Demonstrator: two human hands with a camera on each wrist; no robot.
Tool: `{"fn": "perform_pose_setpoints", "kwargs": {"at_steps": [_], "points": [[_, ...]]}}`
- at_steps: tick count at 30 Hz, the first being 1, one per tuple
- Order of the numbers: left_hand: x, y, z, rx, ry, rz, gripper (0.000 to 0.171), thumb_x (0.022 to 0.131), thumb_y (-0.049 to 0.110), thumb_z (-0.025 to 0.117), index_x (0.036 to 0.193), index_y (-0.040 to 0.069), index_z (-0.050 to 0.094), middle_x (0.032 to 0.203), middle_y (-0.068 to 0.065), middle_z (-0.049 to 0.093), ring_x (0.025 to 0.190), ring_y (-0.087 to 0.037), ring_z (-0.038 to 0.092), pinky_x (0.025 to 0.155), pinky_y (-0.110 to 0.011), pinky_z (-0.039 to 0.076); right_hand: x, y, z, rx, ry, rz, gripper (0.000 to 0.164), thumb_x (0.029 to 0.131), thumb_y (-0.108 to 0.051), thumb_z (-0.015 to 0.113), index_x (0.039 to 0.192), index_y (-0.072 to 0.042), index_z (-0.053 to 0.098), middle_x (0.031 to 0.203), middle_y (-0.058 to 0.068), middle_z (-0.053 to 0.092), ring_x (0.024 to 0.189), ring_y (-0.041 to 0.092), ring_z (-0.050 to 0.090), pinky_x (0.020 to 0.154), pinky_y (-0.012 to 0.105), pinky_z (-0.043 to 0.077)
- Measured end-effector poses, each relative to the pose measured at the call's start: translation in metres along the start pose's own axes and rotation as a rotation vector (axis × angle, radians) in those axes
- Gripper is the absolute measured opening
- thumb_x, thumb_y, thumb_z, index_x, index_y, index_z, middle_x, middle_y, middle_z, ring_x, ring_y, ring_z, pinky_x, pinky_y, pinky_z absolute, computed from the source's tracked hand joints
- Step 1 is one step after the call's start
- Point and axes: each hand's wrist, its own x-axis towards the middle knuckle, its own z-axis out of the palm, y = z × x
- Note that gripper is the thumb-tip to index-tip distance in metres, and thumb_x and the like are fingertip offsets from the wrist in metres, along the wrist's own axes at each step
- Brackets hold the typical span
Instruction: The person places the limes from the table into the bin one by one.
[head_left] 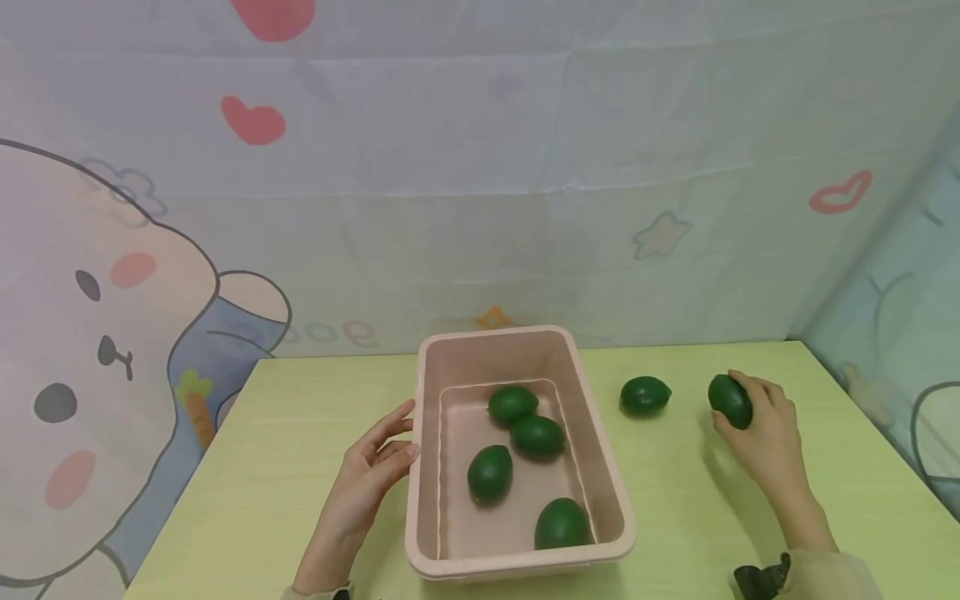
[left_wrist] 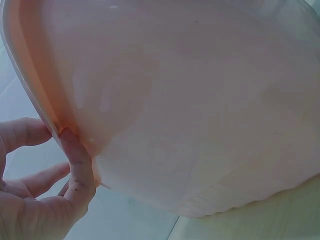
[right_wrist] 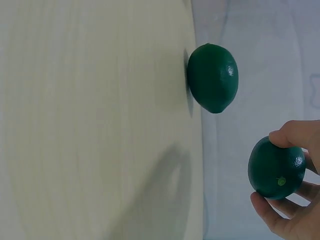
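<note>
A pale pink plastic bin (head_left: pixel 625 533) stands on the table with several green limes inside, among them one lime (head_left: pixel 561 525) by its near wall. My left hand (head_left: pixel 365 483) is at the bin's left side and pinches the rim between thumb and fingers, as the left wrist view shows (left_wrist: pixel 45 185). Over the right part of the table, my right hand (head_left: pixel 770 429) holds a dark green lime (head_left: pixel 729 400) between thumb and fingertips. Its shadow falls on the table, apart from it. Another lime (head_left: pixel 645 396) lies on the table between the bin and my right hand.
The light yellow-green table (head_left: pixel 315 433) ends at a printed cloth backdrop (head_left: pixel 465 267) with hearts and a cartoon bear. A second cloth (head_left: pixel 892 358) hangs along the right edge. The bin's tall walls stand between my two hands.
</note>
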Motion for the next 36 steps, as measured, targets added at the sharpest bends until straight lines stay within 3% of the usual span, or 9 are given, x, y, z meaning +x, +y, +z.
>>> {"fn": "perform_pose_setpoints", "kwargs": {"at_steps": [27,36], "points": [[0.0,0.001,0.0,0.004,-0.006,-0.004,0.058,0.092,0.009,0.06,0.146,0.014,0.04,0.128,-0.006,0.044,0.098,-0.008,0.063,0.089,-0.025,0.052,0.0,-0.044,-0.022,0.018,0.128,-0.186,0.063,0.078,-0.001,0.071,0.137,-0.004,0.048,0.128,0.03,0.045,0.108,0.05,0.04,0.074,0.065,0.039],[0.0,0.0,-0.001,0.002,-0.011,-0.005,0.058,0.092,0.008,0.06,0.146,0.014,0.04,0.129,-0.007,0.043,0.098,-0.008,0.063,0.089,-0.025,0.052,0.0,-0.055,-0.028,0.017,0.147,-0.213,0.064,0.077,-0.001,0.073,0.136,-0.006,0.05,0.129,0.028,0.046,0.11,0.049,0.041,0.076,0.064,0.04]]}}
